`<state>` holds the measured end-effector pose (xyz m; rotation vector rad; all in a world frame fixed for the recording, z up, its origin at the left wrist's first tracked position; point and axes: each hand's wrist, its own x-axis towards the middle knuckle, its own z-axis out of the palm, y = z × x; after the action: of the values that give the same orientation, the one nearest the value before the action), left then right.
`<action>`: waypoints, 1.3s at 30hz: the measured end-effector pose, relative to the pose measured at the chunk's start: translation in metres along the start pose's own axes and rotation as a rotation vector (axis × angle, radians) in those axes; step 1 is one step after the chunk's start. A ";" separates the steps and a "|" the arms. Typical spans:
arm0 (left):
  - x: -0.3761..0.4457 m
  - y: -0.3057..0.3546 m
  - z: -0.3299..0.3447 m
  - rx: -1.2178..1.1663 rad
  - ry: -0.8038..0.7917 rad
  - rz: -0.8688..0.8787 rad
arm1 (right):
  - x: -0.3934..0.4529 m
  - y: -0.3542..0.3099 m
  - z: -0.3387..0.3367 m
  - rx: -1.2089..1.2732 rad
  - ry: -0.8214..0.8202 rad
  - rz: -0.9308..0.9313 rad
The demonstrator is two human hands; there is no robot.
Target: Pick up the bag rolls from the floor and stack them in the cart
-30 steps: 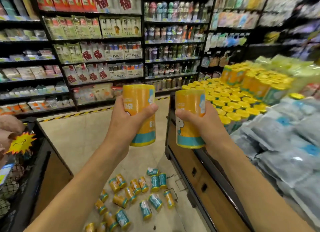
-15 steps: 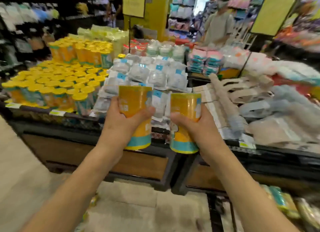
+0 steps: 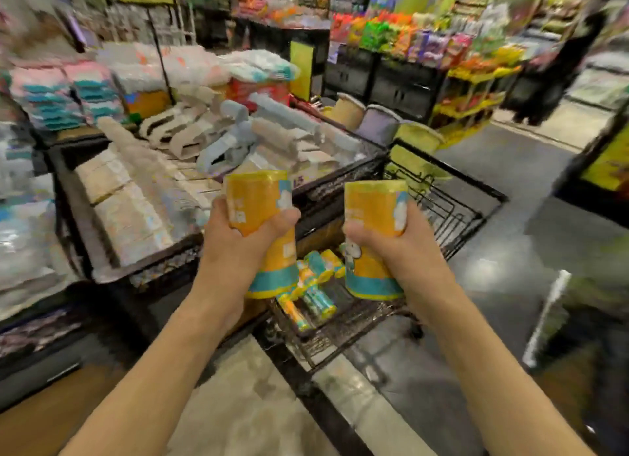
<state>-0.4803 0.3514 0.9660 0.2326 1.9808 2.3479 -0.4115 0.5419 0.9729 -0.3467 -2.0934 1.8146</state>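
My left hand [image 3: 235,248] grips a yellow bag roll with a teal band [image 3: 258,200], held upright. My right hand [image 3: 391,248] grips a second, matching bag roll [image 3: 374,200], also upright. Both rolls hang over the near end of a black wire cart [image 3: 459,214]. Several smaller yellow and teal bag rolls [image 3: 316,285] lie on their sides on the cart's bottom, between my two hands. No rolls on the floor are in view.
A low display table [image 3: 112,268] with packaged goods stands left of the cart. Round tubs [image 3: 381,125] sit beyond the cart. Snack shelves [image 3: 425,54] line the back. An open aisle floor [image 3: 510,251] runs to the right, where a person [image 3: 558,74] stands far off.
My view has swung right, from the shelves and floor rolls past the display table to the cart. Both hands keep their rolls and now hold them over the cart.
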 end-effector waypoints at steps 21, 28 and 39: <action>0.192 -0.096 0.253 -0.059 -0.153 -0.167 | 0.205 0.077 -0.200 -0.067 0.188 0.179; 0.256 -0.119 0.249 -0.069 0.055 -0.202 | 0.307 0.102 -0.185 -0.028 -0.001 0.221; 0.295 -0.151 0.280 0.015 0.511 -0.205 | 0.451 0.157 -0.174 -0.017 -0.450 0.279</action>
<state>-0.7363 0.6926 0.8852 -0.6013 2.0843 2.4258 -0.7564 0.9045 0.8838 -0.2634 -2.4599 2.2037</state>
